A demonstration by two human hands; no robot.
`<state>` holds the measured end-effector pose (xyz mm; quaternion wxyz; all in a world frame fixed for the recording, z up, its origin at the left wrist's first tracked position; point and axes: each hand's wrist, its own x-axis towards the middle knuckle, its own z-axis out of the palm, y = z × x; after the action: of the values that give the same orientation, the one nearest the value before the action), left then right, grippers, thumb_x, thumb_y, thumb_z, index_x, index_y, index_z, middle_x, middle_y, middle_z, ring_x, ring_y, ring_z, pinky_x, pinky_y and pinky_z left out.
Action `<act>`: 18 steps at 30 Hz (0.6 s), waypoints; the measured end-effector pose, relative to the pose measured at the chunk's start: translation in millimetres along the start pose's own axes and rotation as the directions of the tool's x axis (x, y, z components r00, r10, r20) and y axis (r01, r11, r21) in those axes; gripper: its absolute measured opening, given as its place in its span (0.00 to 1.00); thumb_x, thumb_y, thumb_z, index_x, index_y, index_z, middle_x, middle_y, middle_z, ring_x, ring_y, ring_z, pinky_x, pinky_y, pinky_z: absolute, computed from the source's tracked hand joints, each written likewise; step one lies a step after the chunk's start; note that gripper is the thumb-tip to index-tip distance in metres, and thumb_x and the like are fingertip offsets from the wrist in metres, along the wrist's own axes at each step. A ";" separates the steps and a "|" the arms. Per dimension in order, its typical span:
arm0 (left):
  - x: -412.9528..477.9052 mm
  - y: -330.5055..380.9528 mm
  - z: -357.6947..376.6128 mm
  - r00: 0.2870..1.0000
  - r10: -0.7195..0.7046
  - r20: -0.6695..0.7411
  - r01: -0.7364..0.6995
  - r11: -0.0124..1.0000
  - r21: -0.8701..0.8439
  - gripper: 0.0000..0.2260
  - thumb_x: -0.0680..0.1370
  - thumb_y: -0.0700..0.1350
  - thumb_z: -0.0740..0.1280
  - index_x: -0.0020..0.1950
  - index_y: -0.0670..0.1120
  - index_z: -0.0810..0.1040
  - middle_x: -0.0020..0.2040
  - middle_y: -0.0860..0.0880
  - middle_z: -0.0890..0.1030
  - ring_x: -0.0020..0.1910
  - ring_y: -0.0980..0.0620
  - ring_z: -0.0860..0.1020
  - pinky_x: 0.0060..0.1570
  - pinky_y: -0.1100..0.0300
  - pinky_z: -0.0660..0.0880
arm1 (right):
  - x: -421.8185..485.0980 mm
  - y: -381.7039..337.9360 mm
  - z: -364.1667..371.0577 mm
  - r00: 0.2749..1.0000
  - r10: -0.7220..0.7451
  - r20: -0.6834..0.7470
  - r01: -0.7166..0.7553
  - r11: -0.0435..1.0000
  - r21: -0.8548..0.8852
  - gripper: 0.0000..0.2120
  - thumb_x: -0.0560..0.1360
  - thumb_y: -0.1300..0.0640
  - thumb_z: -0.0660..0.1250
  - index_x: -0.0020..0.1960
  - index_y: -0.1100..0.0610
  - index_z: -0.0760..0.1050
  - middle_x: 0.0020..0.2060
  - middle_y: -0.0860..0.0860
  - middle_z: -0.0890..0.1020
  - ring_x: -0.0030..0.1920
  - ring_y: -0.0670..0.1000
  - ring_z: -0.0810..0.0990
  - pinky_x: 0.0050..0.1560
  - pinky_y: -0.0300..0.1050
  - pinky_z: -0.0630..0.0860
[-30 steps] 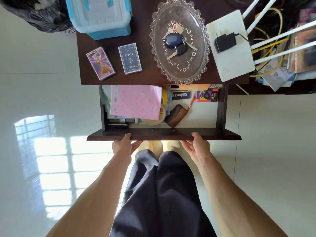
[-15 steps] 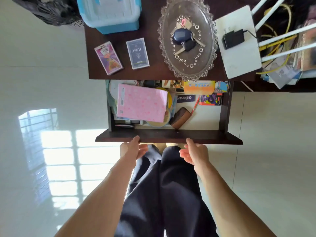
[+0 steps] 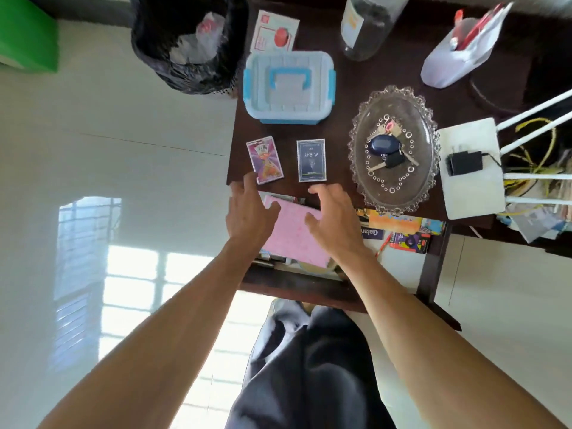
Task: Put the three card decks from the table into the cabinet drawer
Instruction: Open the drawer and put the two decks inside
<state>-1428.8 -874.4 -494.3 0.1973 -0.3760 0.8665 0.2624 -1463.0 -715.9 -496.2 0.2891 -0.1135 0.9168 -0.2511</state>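
Two card decks lie near the front edge of the dark table (image 3: 340, 125): a purple deck (image 3: 265, 159) on the left and a dark blue deck (image 3: 311, 160) to its right. A white and red card box (image 3: 275, 35) lies at the back, behind the plastic box. Below the table edge the cabinet drawer (image 3: 297, 289) stands pulled out, with a pink pad (image 3: 294, 233) among its clutter. My left hand (image 3: 247, 213) is open over the drawer, fingertips just below the purple deck. My right hand (image 3: 332, 219) is open too, fingers just short of the blue deck.
A blue-lidded plastic box (image 3: 289, 86) sits behind the decks. A glass tray (image 3: 394, 148) with keys lies to the right, then a white board (image 3: 472, 171) with a black charger. A bottle (image 3: 368, 26) stands at the back. A black-bagged bin (image 3: 188, 41) stands left of the table.
Both hands have let go of the drawer front and risen over the open drawer toward the two decks. The camera has tilted up, showing more of the table's back.
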 end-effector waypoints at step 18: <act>78.5 16.0 -7.2 0.937 0.306 0.170 -0.350 0.848 0.397 0.36 0.70 0.43 0.75 0.73 0.58 0.63 0.72 0.42 0.63 0.52 0.37 0.80 0.48 0.46 0.78 | 101.7 -10.7 -10.8 0.969 -0.224 0.109 0.247 0.819 -0.518 0.41 0.68 0.62 0.76 0.77 0.49 0.65 0.75 0.54 0.68 0.72 0.61 0.67 0.62 0.59 0.70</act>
<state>-1492.1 -912.5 -526.1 0.2694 -0.1572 0.9428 0.1175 -1550.7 -756.7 -531.1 0.2331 -0.3061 0.9228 -0.0210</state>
